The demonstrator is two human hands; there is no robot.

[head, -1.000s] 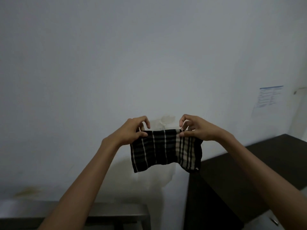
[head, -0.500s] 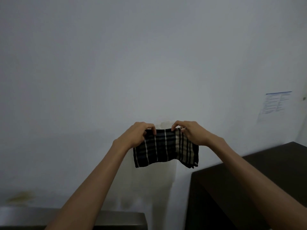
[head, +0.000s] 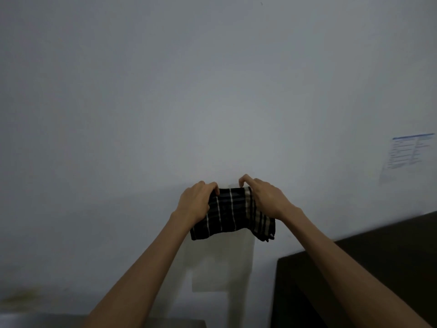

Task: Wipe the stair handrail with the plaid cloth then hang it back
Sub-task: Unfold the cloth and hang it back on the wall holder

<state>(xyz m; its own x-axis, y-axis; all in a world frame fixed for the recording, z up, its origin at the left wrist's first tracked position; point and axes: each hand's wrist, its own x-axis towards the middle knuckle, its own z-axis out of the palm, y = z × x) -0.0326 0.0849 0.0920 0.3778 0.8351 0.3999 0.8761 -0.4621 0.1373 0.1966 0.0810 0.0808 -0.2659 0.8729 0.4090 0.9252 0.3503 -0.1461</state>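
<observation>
Head view: plaid cloth (head: 230,213) raised closer to the wall (head: 212,91), lower centre; left hand (head: 197,201) and right hand (head: 266,197) closed on its top edge (hook unseen), hanging judged underway.

we can read no text here; the only printed thing we find is a paper notice (head: 406,155) stuck on the pale wall (head: 212,91) at the far right; it has a blue bar along its top and rows of small blue lines below, too blurred for us to make out any word or number.
</observation>
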